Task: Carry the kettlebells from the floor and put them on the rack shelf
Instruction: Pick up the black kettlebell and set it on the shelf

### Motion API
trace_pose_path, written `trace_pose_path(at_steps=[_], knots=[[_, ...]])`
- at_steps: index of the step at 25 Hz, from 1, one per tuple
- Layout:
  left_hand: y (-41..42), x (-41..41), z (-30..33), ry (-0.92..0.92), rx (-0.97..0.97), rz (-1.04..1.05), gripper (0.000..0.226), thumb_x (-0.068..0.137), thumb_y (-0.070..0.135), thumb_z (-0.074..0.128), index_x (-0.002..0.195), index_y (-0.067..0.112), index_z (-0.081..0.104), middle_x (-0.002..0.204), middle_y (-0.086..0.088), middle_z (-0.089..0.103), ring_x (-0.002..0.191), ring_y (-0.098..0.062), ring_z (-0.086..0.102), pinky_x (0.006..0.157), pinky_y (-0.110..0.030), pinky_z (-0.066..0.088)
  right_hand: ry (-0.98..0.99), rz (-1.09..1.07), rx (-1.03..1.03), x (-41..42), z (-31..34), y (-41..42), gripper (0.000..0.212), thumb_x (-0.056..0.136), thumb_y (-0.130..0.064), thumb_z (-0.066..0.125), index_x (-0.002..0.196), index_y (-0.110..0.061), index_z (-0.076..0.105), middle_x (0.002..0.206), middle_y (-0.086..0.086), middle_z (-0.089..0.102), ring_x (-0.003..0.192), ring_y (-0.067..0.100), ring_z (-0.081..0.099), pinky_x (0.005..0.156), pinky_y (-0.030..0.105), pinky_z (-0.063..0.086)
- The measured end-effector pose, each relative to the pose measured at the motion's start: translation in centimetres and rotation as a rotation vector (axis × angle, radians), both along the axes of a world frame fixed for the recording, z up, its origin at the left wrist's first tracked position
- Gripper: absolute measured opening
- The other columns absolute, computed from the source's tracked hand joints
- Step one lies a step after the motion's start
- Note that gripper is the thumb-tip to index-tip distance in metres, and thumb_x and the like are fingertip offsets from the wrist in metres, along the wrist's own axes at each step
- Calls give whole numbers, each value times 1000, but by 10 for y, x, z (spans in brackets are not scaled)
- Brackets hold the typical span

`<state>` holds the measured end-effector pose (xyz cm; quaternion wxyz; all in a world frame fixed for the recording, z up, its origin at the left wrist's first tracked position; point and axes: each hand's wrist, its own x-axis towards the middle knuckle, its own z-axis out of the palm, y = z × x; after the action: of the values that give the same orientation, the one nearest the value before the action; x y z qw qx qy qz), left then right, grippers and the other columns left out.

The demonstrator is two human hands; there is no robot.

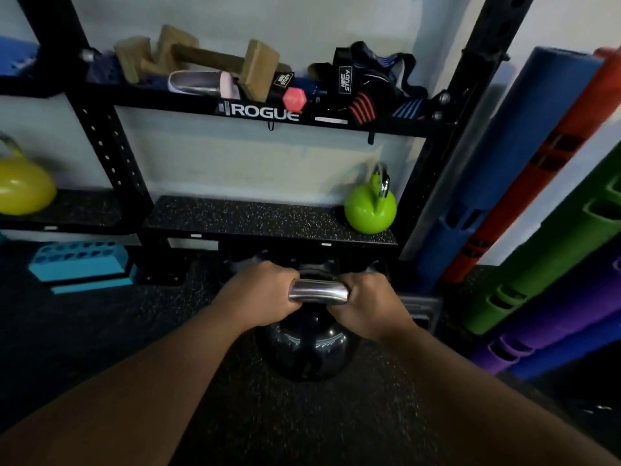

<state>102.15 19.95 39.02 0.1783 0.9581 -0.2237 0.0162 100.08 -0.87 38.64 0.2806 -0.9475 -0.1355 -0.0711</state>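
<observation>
A black kettlebell (307, 348) with a shiny steel handle hangs or stands just in front of the rack, low over the speckled floor. My left hand (260, 290) grips the handle's left end and my right hand (371, 302) grips its right end. Behind it is the low rack shelf (242, 218), a speckled black mat surface. A green kettlebell (369, 210) stands at that shelf's right end. A yellow kettlebell (23, 186) sits on the neighbouring shelf at far left. I cannot tell whether the black kettlebell touches the floor.
The upper shelf (188, 104) marked ROGUE holds wooden parallettes, straps, wraps and a pink dumbbell. Black uprights (111, 149) flank the shelf. Rolled mats in blue (504, 169), red, green and purple lean at the right. A blue block (80, 262) lies on the floor at left.
</observation>
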Motion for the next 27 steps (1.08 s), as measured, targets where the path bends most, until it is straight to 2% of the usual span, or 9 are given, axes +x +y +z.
trace_pose_path(at_steps=[4,7,9,11,13,15,18,22,27], knots=[[15,94,-6,38,12,3,33,77,36,65,56,36,40,56,13,52,48,-4,51,43,-22,33,5,-15,-6,98,-11,13,8,68,-28,65,65,-21,63,52,-2,58,54,17,61,53,19,36],[11,169,-18,68,64,41,31,77,35,65,58,36,40,56,13,52,47,-1,50,42,-19,32,-9,3,-32,179,-30,9,10,65,-28,65,63,-19,63,54,2,64,52,18,60,52,19,36],[10,215,-28,89,67,41,30,79,32,66,62,37,41,58,12,53,49,1,52,43,-17,35,-4,49,-22,230,-41,10,11,65,-25,68,59,-24,59,48,-6,59,46,6,57,47,16,34],[8,256,-36,113,69,21,23,80,29,67,70,36,48,61,13,55,51,1,55,44,-16,36,14,45,18,271,-49,7,25,64,-21,70,57,-34,50,42,-19,46,43,-10,52,41,5,29],[7,296,-46,114,52,28,9,79,27,69,79,30,60,63,14,56,53,0,55,45,-16,36,37,34,37,313,-59,6,24,64,-23,70,58,-36,50,41,-21,44,45,-15,52,39,2,30],[7,342,-59,75,44,44,10,78,27,70,87,23,66,66,13,58,54,-5,56,45,-19,36,28,13,-4,357,-71,6,6,64,-31,65,61,-30,60,46,-12,56,51,-3,58,44,8,32],[3,408,-77,32,69,27,14,78,30,69,88,21,66,75,3,64,60,-16,55,52,-25,35,-38,-61,-66,415,-89,7,17,67,-31,67,79,-21,73,66,2,73,65,15,64,54,12,33],[-1,466,-97,44,36,16,15,80,26,67,92,16,65,78,-1,66,63,-20,59,55,-31,47,28,-81,-47,469,-103,8,13,71,-20,72,84,-20,71,61,-3,61,62,19,62,55,9,30],[-11,515,-127,0,13,0,17,83,21,67,99,14,66,80,-2,66,65,-18,59,57,-30,50,108,-91,-53,512,-127,3,20,75,-11,71,88,-24,65,63,-12,52,50,-6,47,43,8,35]])
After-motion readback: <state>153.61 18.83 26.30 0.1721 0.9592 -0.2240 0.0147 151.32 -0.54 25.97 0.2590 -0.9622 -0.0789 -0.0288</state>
